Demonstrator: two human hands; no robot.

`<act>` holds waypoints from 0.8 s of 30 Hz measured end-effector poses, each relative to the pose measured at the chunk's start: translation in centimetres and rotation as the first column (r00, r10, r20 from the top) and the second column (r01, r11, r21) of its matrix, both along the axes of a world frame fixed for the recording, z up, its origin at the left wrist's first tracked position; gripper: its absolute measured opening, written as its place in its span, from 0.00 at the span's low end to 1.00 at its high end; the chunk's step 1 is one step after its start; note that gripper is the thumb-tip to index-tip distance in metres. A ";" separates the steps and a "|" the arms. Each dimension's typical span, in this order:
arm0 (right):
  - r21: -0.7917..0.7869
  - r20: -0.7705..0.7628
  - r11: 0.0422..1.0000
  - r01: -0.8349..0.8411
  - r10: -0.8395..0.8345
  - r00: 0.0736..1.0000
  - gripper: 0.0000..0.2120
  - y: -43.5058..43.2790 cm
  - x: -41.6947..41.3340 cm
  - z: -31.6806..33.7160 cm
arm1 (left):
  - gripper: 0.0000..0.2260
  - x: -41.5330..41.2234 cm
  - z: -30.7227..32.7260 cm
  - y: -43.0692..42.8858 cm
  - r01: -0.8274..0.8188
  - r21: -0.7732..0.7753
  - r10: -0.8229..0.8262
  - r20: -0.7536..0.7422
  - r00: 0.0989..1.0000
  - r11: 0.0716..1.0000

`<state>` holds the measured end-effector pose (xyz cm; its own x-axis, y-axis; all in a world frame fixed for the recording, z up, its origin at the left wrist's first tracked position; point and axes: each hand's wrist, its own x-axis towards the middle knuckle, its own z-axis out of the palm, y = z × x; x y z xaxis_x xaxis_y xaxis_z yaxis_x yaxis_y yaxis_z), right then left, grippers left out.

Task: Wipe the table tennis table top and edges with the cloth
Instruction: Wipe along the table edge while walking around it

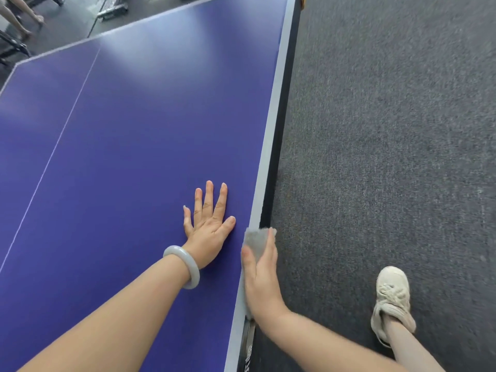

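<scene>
1. Writing: the only marks I can find sit on the dark side rail (279, 130) at the bottom of the view, near a metal fitting. They are too blurred to read. No brand shows on the top.
2. Table (134, 157): a flat, smooth blue-purple top with a soft sheen towards the far end. A thin white centre line (57, 146) runs along it, and a pale grey border (271, 135) trims the edges.
3. Left hand (208, 232): palm down on the top near the right-hand edge, with the fingers straight and fanned apart. It holds nothing. A smooth, pale, rounded bracelet (182, 265) circles the wrist.
4. Right hand (261, 280): wrapped over the table's right edge and gripping the cloth. The thumb lies on the top side and the fingers curl down over the outer side.
5. Cloth (257, 240): light grey with a fuzzy nap, folded over the border. It pokes out ahead of the fingers, just beside the left thumb but not touching it.
6. Floor: dark grey carpet (389, 130) with a coarse, speckled weave.
7. A cream shoe (393, 299), chunky and laced, stands on the carpet to the right, well apart from the table.
8. Top left, beyond the far end: another person's bare legs (18, 14) and some black metal frames.
</scene>
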<state>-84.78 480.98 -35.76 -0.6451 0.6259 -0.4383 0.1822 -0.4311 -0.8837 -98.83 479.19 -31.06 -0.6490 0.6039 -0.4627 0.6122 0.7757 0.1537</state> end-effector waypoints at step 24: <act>-0.011 0.231 0.988 0.156 -0.149 0.962 0.32 7.3 -7.3 -0.2 | 0.29 -0.5 -0.8 -0.3 0.007 0.041 -0.006 -0.013 1.000 0.999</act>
